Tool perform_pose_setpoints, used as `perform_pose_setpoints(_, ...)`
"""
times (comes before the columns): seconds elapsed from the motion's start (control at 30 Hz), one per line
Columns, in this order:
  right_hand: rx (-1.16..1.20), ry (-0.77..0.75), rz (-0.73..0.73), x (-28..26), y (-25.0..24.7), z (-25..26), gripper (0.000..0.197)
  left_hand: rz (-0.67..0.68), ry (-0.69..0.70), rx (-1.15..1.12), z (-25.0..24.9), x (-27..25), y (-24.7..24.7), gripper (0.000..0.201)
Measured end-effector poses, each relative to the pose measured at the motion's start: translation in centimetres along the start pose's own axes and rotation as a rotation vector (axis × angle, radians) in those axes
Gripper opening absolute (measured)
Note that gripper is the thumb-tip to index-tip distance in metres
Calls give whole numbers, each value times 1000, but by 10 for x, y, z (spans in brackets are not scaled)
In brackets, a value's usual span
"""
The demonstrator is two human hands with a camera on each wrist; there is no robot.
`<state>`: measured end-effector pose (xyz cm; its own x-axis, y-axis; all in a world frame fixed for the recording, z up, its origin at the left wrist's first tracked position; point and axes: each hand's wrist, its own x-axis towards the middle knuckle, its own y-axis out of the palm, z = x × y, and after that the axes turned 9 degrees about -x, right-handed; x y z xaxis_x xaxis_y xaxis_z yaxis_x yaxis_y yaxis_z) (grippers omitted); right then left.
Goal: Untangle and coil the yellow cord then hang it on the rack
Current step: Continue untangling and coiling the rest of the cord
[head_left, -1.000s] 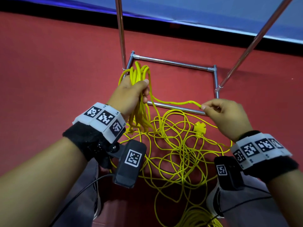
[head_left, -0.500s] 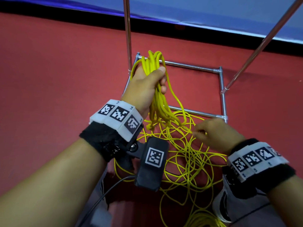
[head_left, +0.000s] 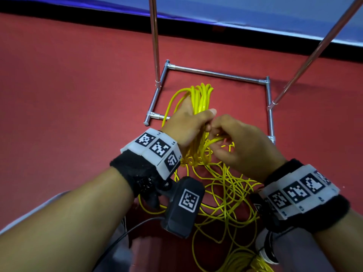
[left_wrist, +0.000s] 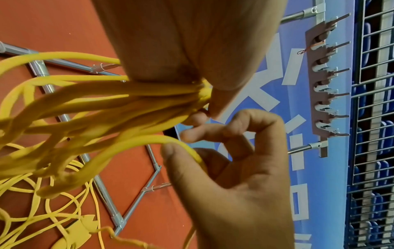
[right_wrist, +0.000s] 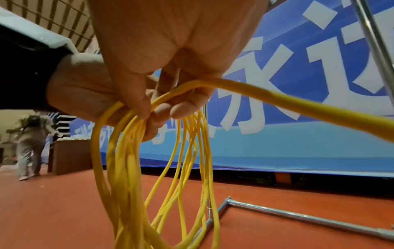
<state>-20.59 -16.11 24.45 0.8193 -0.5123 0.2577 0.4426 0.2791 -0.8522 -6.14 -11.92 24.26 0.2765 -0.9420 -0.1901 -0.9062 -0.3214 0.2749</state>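
Head view looks down on my two hands meeting over a red floor [head_left: 78, 95]. My left hand [head_left: 186, 126] is closed round a bundle of loops of the yellow cord [head_left: 202, 97], thumb pressed across the strands; the loops stick up past my fingers and hang down below my wrist. My right hand [head_left: 241, 146] sits just beside it, fingertips touching the left thumb, with one strand of the cord curled under its fingers. The rest of the cord lies loose and tangled on the floor under both wrists, spreading toward my shoe at the lower right.

From the left wrist camera, the bundle runs out of my left hand [left_wrist: 192, 50] as several thick strands, and my right hand [left_wrist: 230, 160] holds a single strand between thumb and bent forefinger, close under the bundle. A flat yellow plug [left_wrist: 78, 230] lies on the floor at the bottom. On the blue banner [left_wrist: 319, 185] behind hangs a brown strip with a row of hooks [left_wrist: 322, 84], fixed to the metal poles.

From the right wrist camera, my right hand [right_wrist: 166, 67] has one strand passing under its fingers and off to the right, while my left hand [right_wrist: 85, 87] grips the hanging loops behind it.

The rack [head_left: 216, 73] is a frame of silver tubes on the floor just beyond my hands, with two poles rising from it. A person [right_wrist: 29, 143], blurred, stands far off on the left
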Motion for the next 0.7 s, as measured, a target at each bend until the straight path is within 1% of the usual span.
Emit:
perform_pose_setpoints(0.07,69,44,-99,0,-2,-3,51,24,-29,51,2,-1,0,18)
perform_pose_setpoints(0.13,61,111,-156,0,-6,-7,64,42,-46,90,3,-3,1,19)
perform_pose_setpoints(0.23,31,213,-171,0,-9,-7,71,68,-56,96,0,-6,4,18)
perform_pose_setpoints(0.3,45,205,-158,1,-9,-6,71,91,-47,143,0,-6,4,15)
perform_pose_setpoints(0.33,45,187,-149,2,-8,-6,71,108,-41,175,-1,-6,4,14)
perform_pose_setpoints(0.4,35,162,-134,4,-7,-6,70,166,-42,252,-3,-10,6,32)
perform_pose_setpoints(0.43,34,160,-130,4,-7,-6,70,187,-57,250,-3,-10,6,32)
perform_pose_setpoints(0.5,57,195,-127,4,-7,-5,67,215,-87,183,-2,-9,4,18)
perform_pose_setpoints(0.53,85,234,-124,4,-7,-5,64,225,-97,165,-3,-9,2,19)
perform_pose_setpoints(0.57,123,277,-116,4,-7,-6,59,217,-94,160,-5,-9,1,18)
perform_pose_setpoints(0.63,207,348,-85,3,-9,-12,43,190,-79,156,-10,-7,-3,13)
perform_pose_setpoints(0.7,237,381,-61,0,-13,-23,25,146,-82,91,-17,-3,-8,17)
